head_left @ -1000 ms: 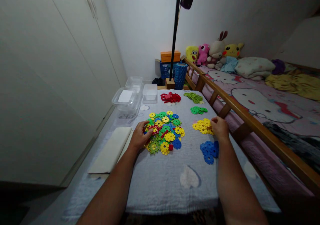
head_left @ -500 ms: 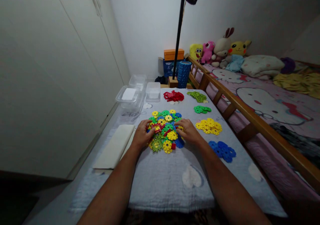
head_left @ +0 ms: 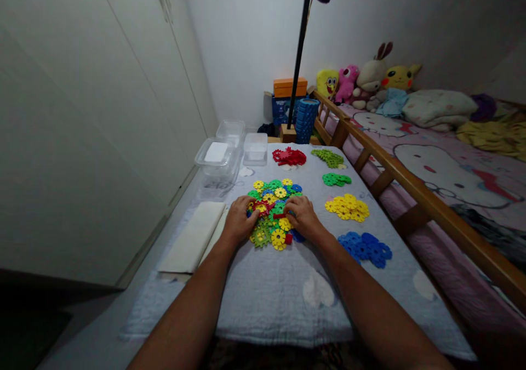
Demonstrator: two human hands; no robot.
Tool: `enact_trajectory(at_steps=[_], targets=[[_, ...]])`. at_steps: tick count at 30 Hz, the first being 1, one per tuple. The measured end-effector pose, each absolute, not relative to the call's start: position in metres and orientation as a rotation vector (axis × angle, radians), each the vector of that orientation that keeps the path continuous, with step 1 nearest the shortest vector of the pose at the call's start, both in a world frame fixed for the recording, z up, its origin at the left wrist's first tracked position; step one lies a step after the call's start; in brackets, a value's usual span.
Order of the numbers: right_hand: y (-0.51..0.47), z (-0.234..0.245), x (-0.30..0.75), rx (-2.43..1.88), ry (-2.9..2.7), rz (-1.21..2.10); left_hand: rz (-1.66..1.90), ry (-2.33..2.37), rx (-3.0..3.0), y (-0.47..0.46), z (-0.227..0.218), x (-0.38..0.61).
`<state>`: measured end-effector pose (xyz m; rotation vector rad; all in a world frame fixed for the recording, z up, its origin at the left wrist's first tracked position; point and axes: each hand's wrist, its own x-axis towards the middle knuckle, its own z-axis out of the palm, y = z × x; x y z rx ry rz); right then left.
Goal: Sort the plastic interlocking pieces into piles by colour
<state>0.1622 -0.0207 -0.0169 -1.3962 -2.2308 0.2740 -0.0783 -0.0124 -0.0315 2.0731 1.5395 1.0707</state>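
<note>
Touching plastic pieces (head_left: 278,209) | likely light, stiff; pinch near rims | left hand (head_left: 239,218), right hand (head_left: 304,215) curled, grip unclear

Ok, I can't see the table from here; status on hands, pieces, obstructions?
Left hand at left side of mixed pile, right hand at its right. Yellow pile lies apart, farther right. No obstruction visible.

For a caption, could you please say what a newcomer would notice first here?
Probably the multicolored pile of notched discs between the left hand and right hand. Next, yellow discs and blue discs to the right, then plush toys at the far end of the bed.
</note>
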Motion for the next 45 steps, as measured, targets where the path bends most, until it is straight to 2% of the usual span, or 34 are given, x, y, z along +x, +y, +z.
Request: enact_trajectory(at_steps=[9, 18, 26, 32, 39, 45], targets=[[-0.023, -0.018, 0.158, -1.390, -2.228, 0.279, 1.074, 1.519, 2.053, -0.010, -0.034, -0.076], [-0.016, -0.009, 0.172, -1.329, -1.942, 0.498, 1.117, 1.532, 1.936, -0.006, -0.037, -0.077], [0.049, 0.015, 0.221, -1.482, -1.585, 0.679, 1.121, 1.522, 1.911, 0.000, -0.041, -0.076], [0.110, 0.001, 0.235, -1.634, -1.183, 0.792, 1.140, 1.521, 1.881, 0.000, -0.037, -0.075], [0.156, -0.028, 0.217, -1.775, -1.214, 0.627, 1.159, 1.531, 1.845, 0.000, -0.036, -0.075], [0.181, -0.029, 0.214, -1.852, -1.260, 0.473, 1.132, 1.528, 1.843, 0.000, -0.036, -0.075]])
